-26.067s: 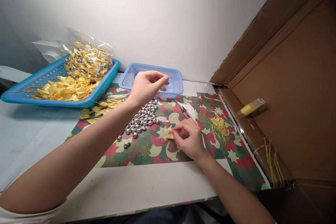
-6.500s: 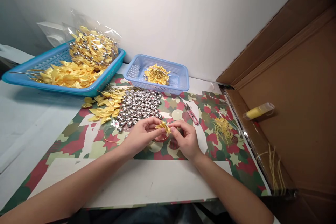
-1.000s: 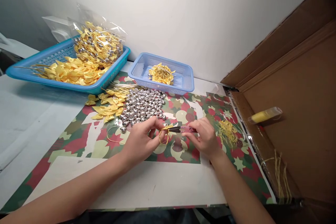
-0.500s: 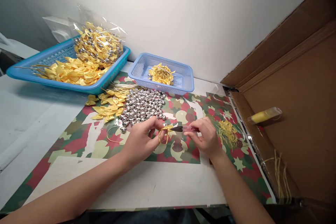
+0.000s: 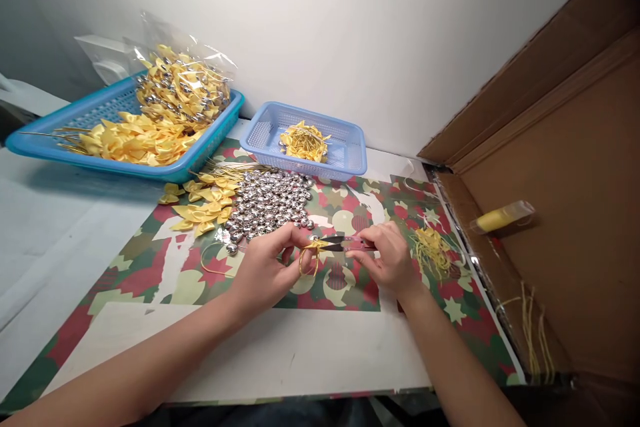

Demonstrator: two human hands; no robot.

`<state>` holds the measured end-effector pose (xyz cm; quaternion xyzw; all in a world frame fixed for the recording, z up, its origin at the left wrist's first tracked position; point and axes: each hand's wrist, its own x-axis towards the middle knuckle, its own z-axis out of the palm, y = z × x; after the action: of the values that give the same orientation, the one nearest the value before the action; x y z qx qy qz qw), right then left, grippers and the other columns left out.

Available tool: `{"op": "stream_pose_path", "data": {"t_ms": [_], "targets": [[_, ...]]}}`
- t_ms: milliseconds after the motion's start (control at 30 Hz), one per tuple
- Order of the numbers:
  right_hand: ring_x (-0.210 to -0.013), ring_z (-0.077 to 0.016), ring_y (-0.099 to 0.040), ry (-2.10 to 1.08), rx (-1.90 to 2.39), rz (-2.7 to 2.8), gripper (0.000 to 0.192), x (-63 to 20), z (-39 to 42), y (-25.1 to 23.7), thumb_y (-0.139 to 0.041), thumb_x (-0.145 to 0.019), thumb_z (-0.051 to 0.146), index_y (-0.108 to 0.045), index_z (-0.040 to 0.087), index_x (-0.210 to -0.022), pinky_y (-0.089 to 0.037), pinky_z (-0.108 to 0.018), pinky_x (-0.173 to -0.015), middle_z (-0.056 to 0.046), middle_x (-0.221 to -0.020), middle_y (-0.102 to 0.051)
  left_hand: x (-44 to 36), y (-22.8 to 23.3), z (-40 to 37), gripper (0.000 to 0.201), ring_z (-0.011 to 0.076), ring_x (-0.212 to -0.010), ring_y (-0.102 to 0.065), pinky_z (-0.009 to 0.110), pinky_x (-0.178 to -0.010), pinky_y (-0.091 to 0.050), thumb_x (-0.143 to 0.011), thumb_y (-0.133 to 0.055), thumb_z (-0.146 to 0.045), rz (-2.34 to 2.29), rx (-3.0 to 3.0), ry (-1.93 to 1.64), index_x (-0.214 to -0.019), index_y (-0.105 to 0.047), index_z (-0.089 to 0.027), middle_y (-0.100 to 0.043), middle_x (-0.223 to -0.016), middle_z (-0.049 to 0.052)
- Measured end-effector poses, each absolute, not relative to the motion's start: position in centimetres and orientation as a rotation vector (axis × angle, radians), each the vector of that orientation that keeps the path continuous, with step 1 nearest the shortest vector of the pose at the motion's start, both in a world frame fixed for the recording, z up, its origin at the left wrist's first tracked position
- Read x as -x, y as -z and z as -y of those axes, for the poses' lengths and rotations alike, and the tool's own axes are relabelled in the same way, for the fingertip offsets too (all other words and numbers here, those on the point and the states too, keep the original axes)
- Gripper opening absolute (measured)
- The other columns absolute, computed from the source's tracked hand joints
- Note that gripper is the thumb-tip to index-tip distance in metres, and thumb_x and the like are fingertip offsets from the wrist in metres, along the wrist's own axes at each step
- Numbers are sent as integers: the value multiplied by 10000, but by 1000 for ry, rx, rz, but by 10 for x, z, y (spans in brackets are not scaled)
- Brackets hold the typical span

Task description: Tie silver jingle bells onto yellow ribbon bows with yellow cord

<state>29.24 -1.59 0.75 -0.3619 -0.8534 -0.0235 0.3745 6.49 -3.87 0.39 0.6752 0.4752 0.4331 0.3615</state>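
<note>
My left hand (image 5: 267, 270) pinches a small yellow ribbon bow with a gold cord loop (image 5: 309, 255) above the patterned paper. My right hand (image 5: 387, 260) grips pink-handled thread snips (image 5: 336, 244), whose blades point left and touch the bow's cord. Just behind my hands lies a heap of several silver bells (image 5: 270, 203), with loose yellow bows (image 5: 200, 203) to its left.
A big blue tray (image 5: 70, 153) at the back left holds yellow bows and a clear bag of finished pieces (image 5: 180, 90). A small blue basket (image 5: 350, 160) holds more bows. Yellow thread scraps (image 5: 430, 247) lie right of my hand. An open cardboard box (image 5: 560, 227) with a yellow tube (image 5: 500, 217) stands at the right.
My right hand has picked up the snips and brought the blades to the bow's cord. In the last second the hands barely shifted.
</note>
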Motion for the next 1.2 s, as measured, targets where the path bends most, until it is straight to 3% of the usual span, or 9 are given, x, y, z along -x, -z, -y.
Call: {"op": "stream_pose_path", "data": {"t_ms": [733, 1033, 1200], "targets": [[-541, -137, -445, 40, 865, 2214, 193, -292, 18, -10, -541, -937, 369, -514, 204, -841, -322, -304, -626, 22, -602, -552, -65, -6, 38, 64, 130, -546, -580, 234, -498, -409, -807, -572, -243, -1267, -1723, -1070, -762, -552, -203, -689, -664, 4], [-756, -213, -529, 143, 1575, 2063, 224, -314, -4, 14, -580, -893, 424, -571, 207, -843, -341, -336, -714, -36, -800, -642, -63, -8, 37, 166, 149, -560, -617, 225, -472, -433, -787, -638, -326, -1198, -1436, -1099, -751, -533, -203, -698, -643, 19], [-872, -249, -523, 122, 1574, 2019, 154, -306, -4, 13, -634, -846, 358, -621, 205, -858, -382, -364, -743, -85, -936, -634, -65, -13, 33, 227, 143, -561, -635, 206, -455, -432, -773, -659, -372, -1141, -1249, -1092, -732, -519, -198, -695, -661, 10]]}}
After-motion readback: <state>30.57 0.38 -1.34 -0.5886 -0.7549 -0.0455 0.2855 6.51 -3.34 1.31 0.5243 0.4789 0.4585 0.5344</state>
